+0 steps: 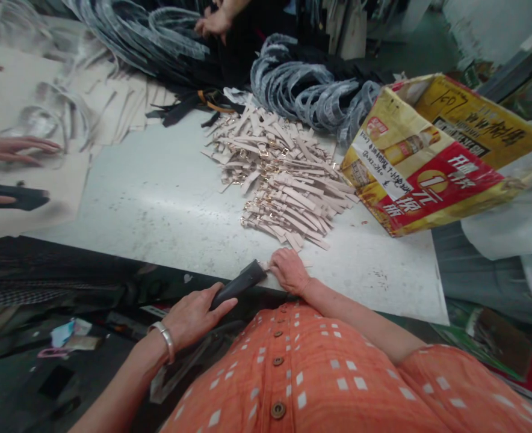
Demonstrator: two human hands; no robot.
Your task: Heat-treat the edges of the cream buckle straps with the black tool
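Observation:
My left hand (194, 316) is wrapped around a black hand-held tool (241, 284) with a dark, blunt body, its kind unclear. The tool slants up to the right, and its front end meets the fingers of my right hand (288, 270). Those fingers are closed in a pinch at the table's near edge. A small pale, shiny bit shows between them and the tool, too small to name. Just beyond my right hand lies a heap of beige straps (288, 198) with gold-coloured buckles, some lined up in a row at the near side.
A yellow and red carton (428, 162) stands open at the table's right. Bundled grey straps (302, 84) lie along the back. At left, another person's hands (17, 150) work over beige panels (67, 192), one holding a black tool; a third person's hand (214, 23) is behind.

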